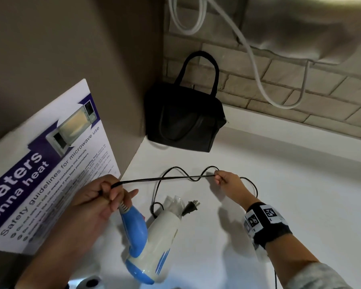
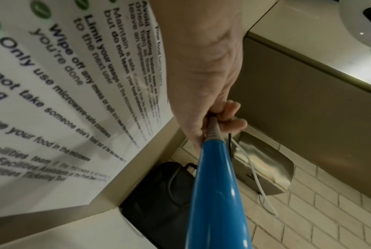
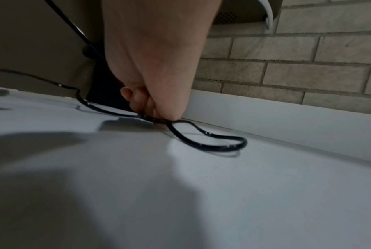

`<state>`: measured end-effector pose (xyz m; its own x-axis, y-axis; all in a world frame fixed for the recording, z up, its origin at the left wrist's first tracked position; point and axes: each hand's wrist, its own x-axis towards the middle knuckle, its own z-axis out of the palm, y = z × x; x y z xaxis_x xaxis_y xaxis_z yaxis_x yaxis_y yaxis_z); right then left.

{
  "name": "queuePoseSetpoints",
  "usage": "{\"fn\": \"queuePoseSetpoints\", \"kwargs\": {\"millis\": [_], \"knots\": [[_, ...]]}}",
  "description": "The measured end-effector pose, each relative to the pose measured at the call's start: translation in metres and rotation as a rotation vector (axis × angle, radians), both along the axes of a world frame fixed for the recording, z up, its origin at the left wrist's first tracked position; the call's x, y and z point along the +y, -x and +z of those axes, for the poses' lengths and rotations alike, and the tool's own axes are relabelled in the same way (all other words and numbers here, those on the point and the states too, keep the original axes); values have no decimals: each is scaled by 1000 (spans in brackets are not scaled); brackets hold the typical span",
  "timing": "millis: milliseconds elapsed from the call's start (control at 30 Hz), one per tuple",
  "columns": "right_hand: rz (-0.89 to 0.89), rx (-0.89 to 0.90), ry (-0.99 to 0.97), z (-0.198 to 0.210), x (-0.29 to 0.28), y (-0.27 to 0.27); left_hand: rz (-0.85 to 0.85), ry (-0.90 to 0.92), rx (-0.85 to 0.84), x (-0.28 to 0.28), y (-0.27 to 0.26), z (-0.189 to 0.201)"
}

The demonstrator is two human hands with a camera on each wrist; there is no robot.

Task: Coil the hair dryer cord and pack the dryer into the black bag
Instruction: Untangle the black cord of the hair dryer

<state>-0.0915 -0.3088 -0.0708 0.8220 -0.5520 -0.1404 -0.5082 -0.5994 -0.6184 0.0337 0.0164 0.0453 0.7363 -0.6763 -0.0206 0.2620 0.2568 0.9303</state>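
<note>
Left hand (image 1: 96, 197) grips the dryer (image 1: 152, 240), right hand (image 1: 227, 182) pinches the cord (image 1: 165, 178); coiling barely begun, bag (image 1: 183, 119) waits far.

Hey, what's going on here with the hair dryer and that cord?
A person is starting to gather the thin black cord of a blue and white hair dryer. The left hand grips the cord where it leaves the blue handle; the right hand pinches it farther along, stretching a length between them. The rest lies loose on the white counter, plug free. The black fabric handbag waits in the corner.
</note>
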Motion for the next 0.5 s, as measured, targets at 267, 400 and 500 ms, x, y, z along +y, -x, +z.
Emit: {"fn": "queuePoseSetpoints", "kwargs": {"millis": [267, 400, 500], "knots": [[-73, 10, 35, 7, -2, -1, -30, 66, 95, 4, -16, -12], [-180, -99, 40, 38, -10, 4, 104, -143, 95, 2, -24, -30], [-288, -197, -43, 65, -14, 13, 129, -273, 87, -1, -22, -41]]}}
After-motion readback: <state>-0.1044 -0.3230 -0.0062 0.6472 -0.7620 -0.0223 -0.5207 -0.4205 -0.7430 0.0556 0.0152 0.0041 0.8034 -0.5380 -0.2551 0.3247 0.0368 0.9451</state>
